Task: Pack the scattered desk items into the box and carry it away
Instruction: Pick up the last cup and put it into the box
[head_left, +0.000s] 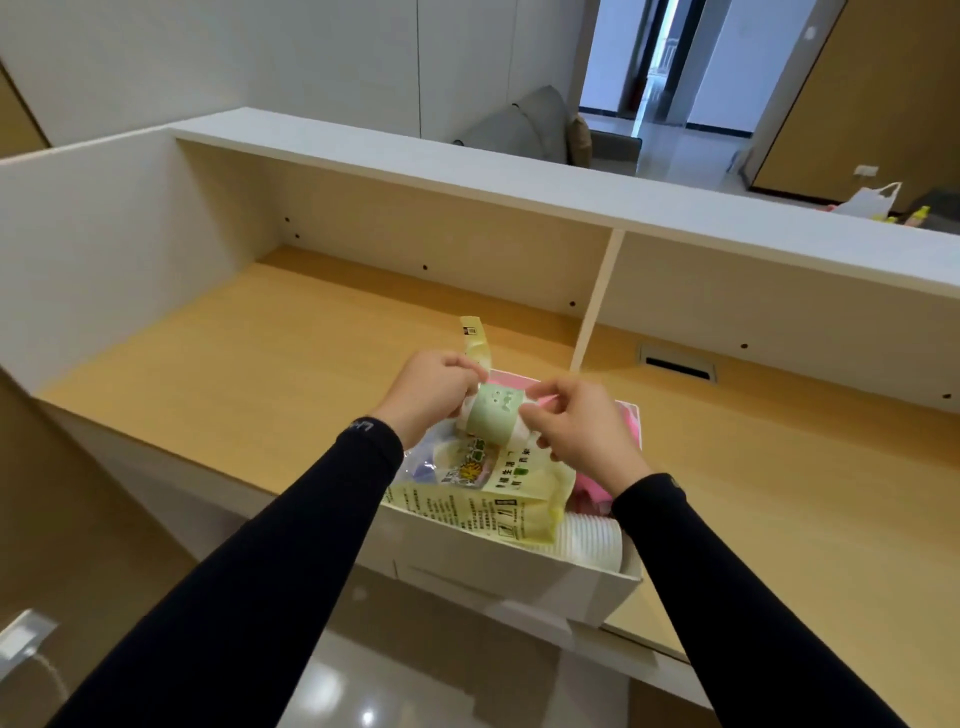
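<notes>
The open white cardboard box (519, 577), near the wooden desk's (234, 364) front edge and nearly full, sits under a small pale-green wrapped roll (493, 415) pinched end-to-end between left hand (431, 387) and right hand (582, 426), seemingly to seat it atop the yellow printed bag (483, 499).

the wooden desk top (218, 364) lies bare to the left of and behind the white box (519, 577), open for a hand. a white shelf (467, 176) overhangs its rear, and an upright divider (597, 306) stands just behind the box. the box is crowded: a yellow packet (467, 499), stacked white cups (592, 540) and pink items (592, 488) fill it.
</notes>
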